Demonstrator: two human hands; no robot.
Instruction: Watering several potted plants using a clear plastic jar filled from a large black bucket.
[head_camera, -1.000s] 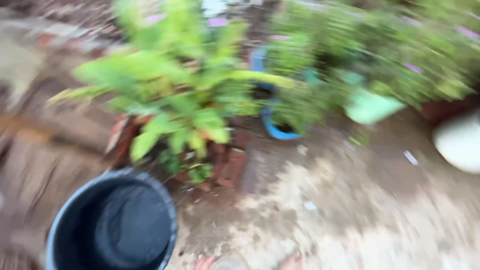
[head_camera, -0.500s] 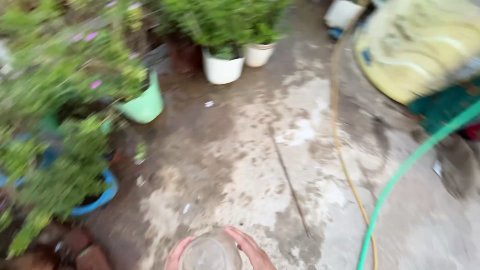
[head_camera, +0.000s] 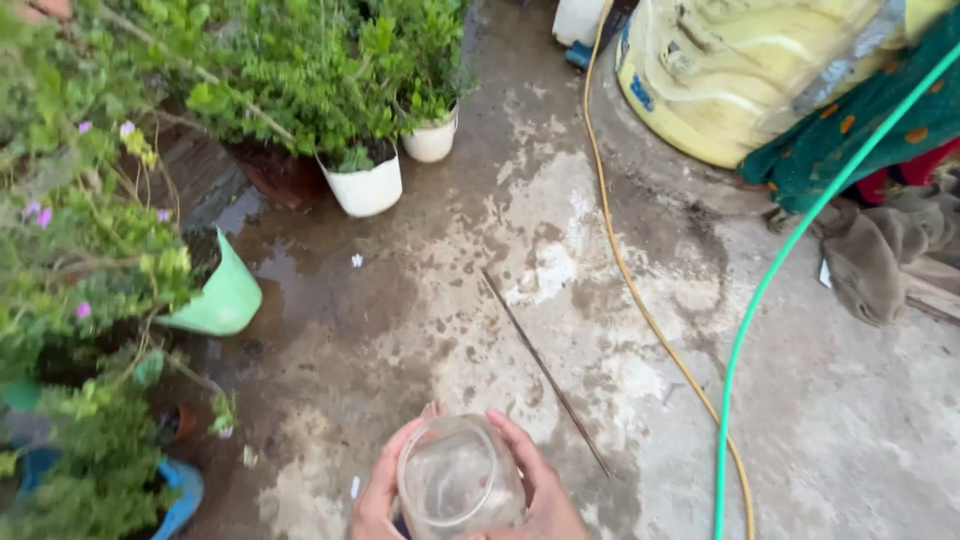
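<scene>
A clear glass jar (head_camera: 458, 480) sits between both my hands at the bottom middle of the head view, its open mouth toward me. My left hand (head_camera: 381, 492) wraps its left side and my right hand (head_camera: 543, 486) cups its right side. The jar looks empty, though I cannot be sure. Below it lies wet, stained concrete floor (head_camera: 480, 260).
Potted plants line the left: a mint green pot (head_camera: 222, 296), two white pots (head_camera: 368, 188) (head_camera: 431, 141), a blue pot (head_camera: 180, 498). A green hose (head_camera: 765, 290) and a yellow hose (head_camera: 630, 270) cross the floor. A thin stick (head_camera: 545, 372), a yellow drum (head_camera: 735, 70) and cloths (head_camera: 880, 250) lie right.
The view swung right from a black bucket and leafy plants to the open concrete yard. The jar and both hands rose further into the bottom of the view.
</scene>
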